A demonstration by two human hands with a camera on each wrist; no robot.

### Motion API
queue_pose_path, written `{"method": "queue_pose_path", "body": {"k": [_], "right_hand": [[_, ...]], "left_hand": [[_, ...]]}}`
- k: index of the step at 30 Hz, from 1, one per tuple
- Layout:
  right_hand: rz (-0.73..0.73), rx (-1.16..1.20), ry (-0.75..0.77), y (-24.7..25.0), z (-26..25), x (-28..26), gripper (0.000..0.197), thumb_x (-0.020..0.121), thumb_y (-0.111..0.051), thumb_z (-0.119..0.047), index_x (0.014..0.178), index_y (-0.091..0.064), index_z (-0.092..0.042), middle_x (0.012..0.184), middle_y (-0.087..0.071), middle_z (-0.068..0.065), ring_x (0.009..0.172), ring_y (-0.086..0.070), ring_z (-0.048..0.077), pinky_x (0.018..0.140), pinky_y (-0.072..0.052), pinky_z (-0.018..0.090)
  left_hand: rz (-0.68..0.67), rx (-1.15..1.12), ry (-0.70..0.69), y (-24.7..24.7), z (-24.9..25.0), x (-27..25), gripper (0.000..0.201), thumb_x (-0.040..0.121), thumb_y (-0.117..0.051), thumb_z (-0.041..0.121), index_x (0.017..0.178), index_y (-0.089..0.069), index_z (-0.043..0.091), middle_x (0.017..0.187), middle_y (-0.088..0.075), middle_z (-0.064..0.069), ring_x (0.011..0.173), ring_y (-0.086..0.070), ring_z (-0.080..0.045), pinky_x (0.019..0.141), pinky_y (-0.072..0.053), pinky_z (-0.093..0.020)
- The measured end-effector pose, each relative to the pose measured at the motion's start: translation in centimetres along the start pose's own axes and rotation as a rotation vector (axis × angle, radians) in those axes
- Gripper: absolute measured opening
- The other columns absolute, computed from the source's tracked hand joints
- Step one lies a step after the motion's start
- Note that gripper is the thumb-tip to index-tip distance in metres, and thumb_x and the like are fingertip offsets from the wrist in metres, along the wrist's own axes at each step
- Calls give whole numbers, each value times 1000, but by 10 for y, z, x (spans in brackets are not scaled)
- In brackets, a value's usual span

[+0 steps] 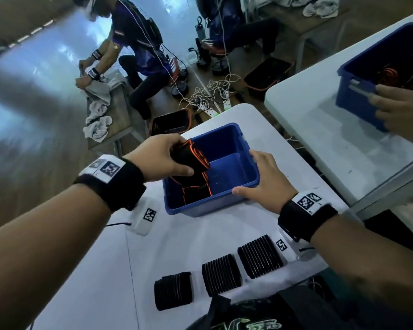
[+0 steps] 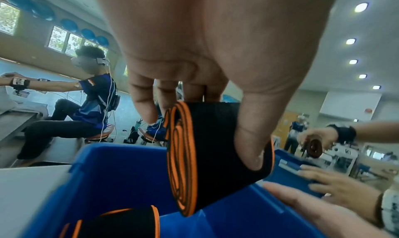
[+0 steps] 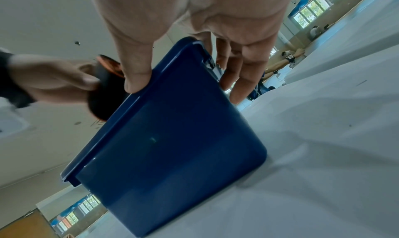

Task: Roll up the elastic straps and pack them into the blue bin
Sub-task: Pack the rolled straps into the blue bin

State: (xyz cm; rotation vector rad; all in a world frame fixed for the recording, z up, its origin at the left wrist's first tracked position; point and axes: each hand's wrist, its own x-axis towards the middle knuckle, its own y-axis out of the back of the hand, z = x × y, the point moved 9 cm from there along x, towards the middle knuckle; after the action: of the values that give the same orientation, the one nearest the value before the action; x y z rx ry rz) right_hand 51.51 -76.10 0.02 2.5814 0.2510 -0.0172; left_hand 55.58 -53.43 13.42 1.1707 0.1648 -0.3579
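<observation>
L hand (image 1: 163, 158): grips rolled strap (image 1: 196, 158) over blue bin (image 1: 246, 144) left rim | R hand (image 1: 265, 179): fingers loosely straight on right rim | bin right half open | counter (image 1: 196, 234) edge nr bin.

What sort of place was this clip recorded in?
Probably a large hall set up for data collection. A seated person nearby wears wrist trackers and cables while handling towels at another table, power strips and cords lie on the floor, and a neighbouring table holds a second blue bin.
</observation>
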Motion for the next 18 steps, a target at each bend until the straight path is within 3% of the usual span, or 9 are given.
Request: {"method": "queue_pose_path", "body": {"k": [4, 9, 18], "right_hand": [[-19, 0, -12, -1, 0, 3, 105, 67, -83, -56, 151, -25, -29, 146, -31, -8, 126, -50, 14, 106, -46, 38], [-15, 11, -18, -1, 0, 2, 105, 69, -84, -53, 151, -25, -26, 151, -28, -7, 132, -45, 15, 106, -42, 30], [-74, -45, -72, -3, 2, 6, 112, 69, -82, -58, 154, -17, -24, 156, -20, -3, 138, -40, 20, 112, -41, 40]], "left_hand": [[-67, 113, -11, -47, 12, 60, 50, 62, -92, 34, 106, -67, 30, 93, -72, 9, 85, -69, -11, 84, -58, -34], [-179, 258, -15, -98, 14, 88, 48, 62, -92, 37, 103, -68, 26, 92, -71, 7, 87, -67, -16, 81, -57, -37], [-284, 374, -22, -121, 26, 111, 47, 63, -91, 40, 100, -68, 22, 89, -71, 4, 84, -68, -18, 79, -58, -37]]}}
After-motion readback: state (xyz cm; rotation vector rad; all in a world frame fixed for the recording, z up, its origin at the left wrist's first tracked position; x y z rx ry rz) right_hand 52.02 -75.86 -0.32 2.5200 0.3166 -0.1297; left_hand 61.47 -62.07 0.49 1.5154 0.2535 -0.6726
